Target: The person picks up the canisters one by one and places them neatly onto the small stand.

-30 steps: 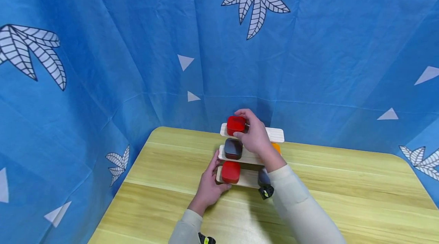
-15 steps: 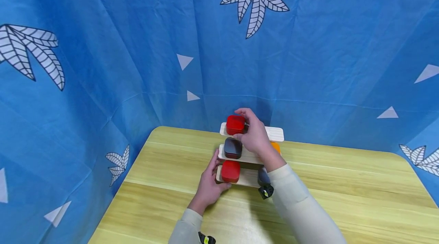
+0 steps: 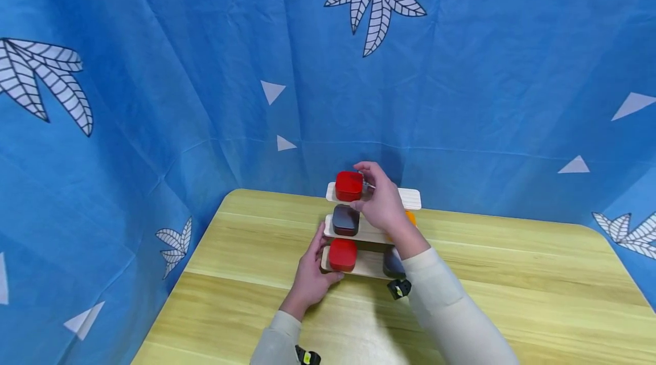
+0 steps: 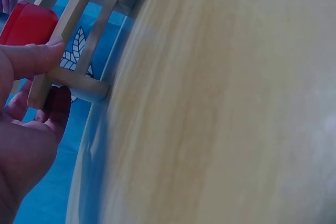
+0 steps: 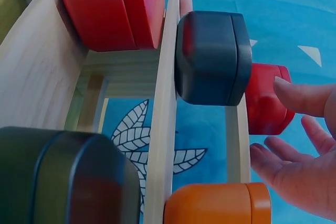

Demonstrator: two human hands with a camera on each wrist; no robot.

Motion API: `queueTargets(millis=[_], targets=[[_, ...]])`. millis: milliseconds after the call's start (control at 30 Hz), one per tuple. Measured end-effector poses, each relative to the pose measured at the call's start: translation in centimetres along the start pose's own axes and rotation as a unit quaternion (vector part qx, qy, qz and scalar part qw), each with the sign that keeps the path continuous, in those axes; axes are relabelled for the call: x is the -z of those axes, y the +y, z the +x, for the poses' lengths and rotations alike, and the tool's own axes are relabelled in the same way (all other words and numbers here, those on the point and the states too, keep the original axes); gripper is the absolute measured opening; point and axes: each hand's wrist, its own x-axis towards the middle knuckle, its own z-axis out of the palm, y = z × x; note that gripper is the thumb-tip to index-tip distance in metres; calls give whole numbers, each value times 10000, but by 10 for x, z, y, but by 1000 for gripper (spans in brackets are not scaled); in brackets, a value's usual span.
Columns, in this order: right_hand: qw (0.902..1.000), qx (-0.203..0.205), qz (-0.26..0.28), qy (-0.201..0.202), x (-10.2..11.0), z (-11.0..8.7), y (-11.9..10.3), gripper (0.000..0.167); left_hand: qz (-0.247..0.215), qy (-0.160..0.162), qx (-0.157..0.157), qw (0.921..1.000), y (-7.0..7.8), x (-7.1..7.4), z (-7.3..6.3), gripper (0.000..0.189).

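A stepped wooden rack (image 3: 411, 199) with three tiers carries small rounded lidded boxes. My left hand (image 3: 310, 281) grips the left end of its lowest tier; in the left wrist view the thumb lies on the wood beside a red box (image 4: 31, 25), with fingers curled under. On the top tier stands another red box (image 3: 349, 185). My right hand (image 3: 383, 205) is at this box's right side, thumb and fingers spread loosely; in the right wrist view the thumb overlaps the box's edge. The middle tier holds a dark box (image 3: 345, 221) and an orange box (image 5: 215, 204).
On the lowest tier, a second dark box (image 3: 392, 263) stands at the right, partly hidden by my right sleeve (image 3: 451, 296). The rack is on a wood-grain table (image 3: 512, 262). Close behind the table hangs a blue patterned cloth (image 3: 492, 80).
My right hand has shifted slightly right relative to the top red box, and its fingers have loosened from it. My left hand keeps its grip on the rack. The head view has drifted slightly.
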Motion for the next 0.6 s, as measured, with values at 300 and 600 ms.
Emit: queueTargets(millis=[300,600], targets=[[9998,-32,-109,173,9,-8,2,79,175,34,-22,9998,0,1,0,119],[9994,179,44,301,16,-20,-1,76,153,34,-2,9999,0,1,-2,119]])
